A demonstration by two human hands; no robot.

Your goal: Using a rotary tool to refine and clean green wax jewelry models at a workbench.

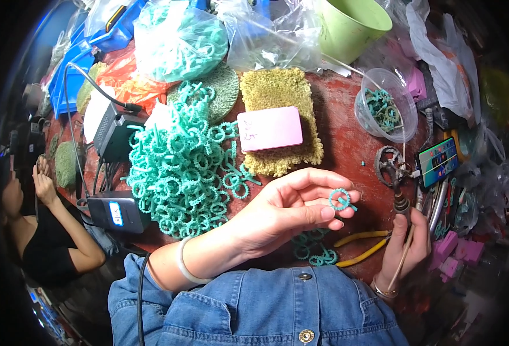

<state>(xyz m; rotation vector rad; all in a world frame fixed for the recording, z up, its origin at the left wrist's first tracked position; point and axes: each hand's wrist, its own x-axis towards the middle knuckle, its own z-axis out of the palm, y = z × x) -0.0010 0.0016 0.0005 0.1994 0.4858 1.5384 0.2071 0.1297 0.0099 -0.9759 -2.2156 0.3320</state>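
Between its thumb and fingers my left hand (292, 210) pinches a small teal ring (340, 199) with a toothed edge and a short stem. My right hand (404, 248) is wrapped round a pen-like tool (401, 203) with a brown collar, its front end by a round metal stand (389, 164). A thin tan rod (402, 265) runs along that hand toward the wrist. Left of my left hand lies a big heap of similar teal rings (179, 167). A few more rings (315, 251) lie below my left hand, partly hidden by it.
Yellow-handled pliers (361, 237) lie between my hands. Beyond are a pink block (270, 128) on a yellow sponge-like pad (274, 86), a clear tub (385, 106) of teal pieces, a green bucket (352, 29) and a phone (437, 162). Another person (53, 230) sits at left.
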